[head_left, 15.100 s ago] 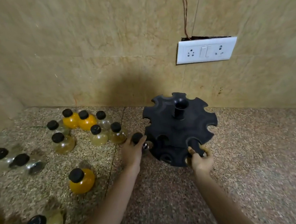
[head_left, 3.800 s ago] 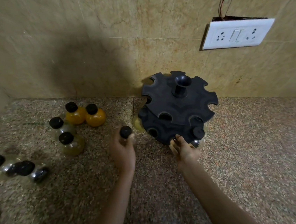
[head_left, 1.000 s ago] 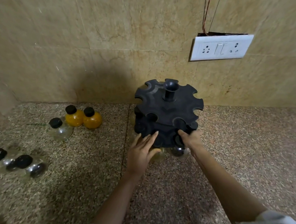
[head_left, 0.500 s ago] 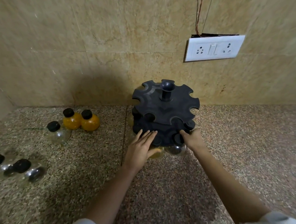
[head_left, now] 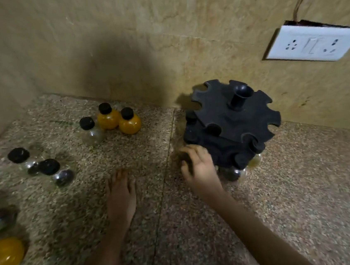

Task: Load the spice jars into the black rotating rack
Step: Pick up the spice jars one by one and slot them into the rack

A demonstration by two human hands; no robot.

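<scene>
The black rotating rack [head_left: 231,124] stands by the wall, right of centre. Jars hang in its lower tier; a dark-filled one [head_left: 230,173] and a yellowish one [head_left: 255,161] show at its front. My right hand [head_left: 198,168] is at the rack's lower left edge, fingers bent against it, holding nothing. My left hand [head_left: 121,194] is stretched out flat over the counter, empty, pointing toward the loose jars. Two orange jars [head_left: 117,120] and a clear jar [head_left: 91,131] stand at the back. Two dark-filled jars [head_left: 44,169] stand further left.
The speckled stone counter [head_left: 306,194] meets tan walls at the back and left. More jars sit at the left edge, among them an orange one [head_left: 3,258]. A white socket plate [head_left: 312,43] with wires above it is on the wall at upper right.
My left hand has left the rack's front and moved left over the counter. My right hand has shifted to the rack's left lower edge. The view has swung left.
</scene>
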